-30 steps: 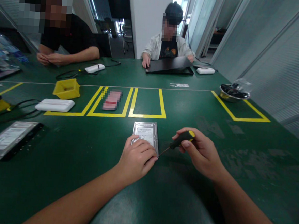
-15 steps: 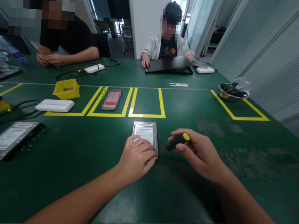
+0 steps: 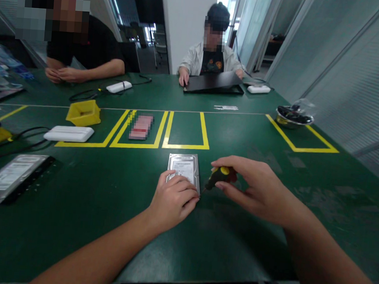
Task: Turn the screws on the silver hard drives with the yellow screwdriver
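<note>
A silver hard drive with a white label lies on the green table. My left hand rests over its near part, fingers closed around the near right corner. My right hand grips a dark screwdriver with a yellow-marked handle between thumb and fingers, to the right of the drive. The screwdriver slants down to the left, its thin shaft reaching toward the corner beside my left fingertips. Whether the tip touches the drive cannot be made out.
Another drive lies at the left, near a white power adapter and a yellow bin. A bowl of dark parts stands at the right. Two people sit opposite; one holds a black panel.
My right hand has turned and the screwdriver handle has moved slightly left and down, its shaft now at a different angle. My left hand stays on the drive.
</note>
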`<state>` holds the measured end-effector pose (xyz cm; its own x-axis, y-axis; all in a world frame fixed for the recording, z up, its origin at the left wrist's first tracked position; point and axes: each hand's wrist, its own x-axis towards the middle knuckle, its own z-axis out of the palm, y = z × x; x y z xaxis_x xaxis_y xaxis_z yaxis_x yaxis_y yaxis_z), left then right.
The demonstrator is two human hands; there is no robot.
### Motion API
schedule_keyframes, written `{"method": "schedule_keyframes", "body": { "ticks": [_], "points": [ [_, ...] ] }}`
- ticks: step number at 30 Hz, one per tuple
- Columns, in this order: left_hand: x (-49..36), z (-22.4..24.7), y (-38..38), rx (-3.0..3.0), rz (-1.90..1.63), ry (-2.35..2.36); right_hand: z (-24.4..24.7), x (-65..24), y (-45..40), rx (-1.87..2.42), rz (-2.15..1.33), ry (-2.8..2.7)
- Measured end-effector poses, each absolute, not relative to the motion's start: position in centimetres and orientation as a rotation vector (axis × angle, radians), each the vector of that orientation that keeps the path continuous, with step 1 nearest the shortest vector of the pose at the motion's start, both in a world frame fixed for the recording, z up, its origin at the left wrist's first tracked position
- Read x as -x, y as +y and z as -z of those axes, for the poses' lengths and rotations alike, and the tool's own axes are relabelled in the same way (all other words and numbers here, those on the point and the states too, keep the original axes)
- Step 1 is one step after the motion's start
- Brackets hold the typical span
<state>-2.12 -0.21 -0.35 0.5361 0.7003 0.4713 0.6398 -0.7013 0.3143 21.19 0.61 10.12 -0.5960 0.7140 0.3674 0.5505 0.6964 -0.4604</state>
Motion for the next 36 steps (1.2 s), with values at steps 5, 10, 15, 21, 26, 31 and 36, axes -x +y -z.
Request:
{"method": "schedule_keyframes", "body": {
  "ticks": [5, 10, 15, 21, 26, 31, 36],
  "points": [
    [2.3, 0.3, -0.2, -2.654, -0.847, 1.183, -12.1, -21.0, 0.5, 0.951, -0.477, -2.510],
    [2.3, 0.3, -0.2, -2.658, -0.864, 1.201, -14.0, -19.8, 0.8, 0.864, -0.597, -2.607],
    [2.3, 0.4, -0.2, -2.677, -0.876, 1.233, -14.9, -18.6, 1.3, 0.885, -0.557, -2.665],
    [2.4, 0.3, -0.1, -2.684, -0.879, 1.232, -15.4, -18.4, 1.4, 0.937, -0.487, -2.673],
    [2.4, 0.2, 0.0, -2.671, -0.881, 1.212, -15.6, -19.0, 1.5, 0.875, -0.613, -2.691],
    [2.4, 0.2, 0.0, -2.667, -0.876, 1.209, -15.5, -19.4, 1.7, 0.831, -0.634, -2.650],
    [2.5, 0.3, 0.0, -2.675, -0.885, 1.213, -15.3, -19.0, 1.6, 0.840, -0.642, -2.634]
  ]
}}
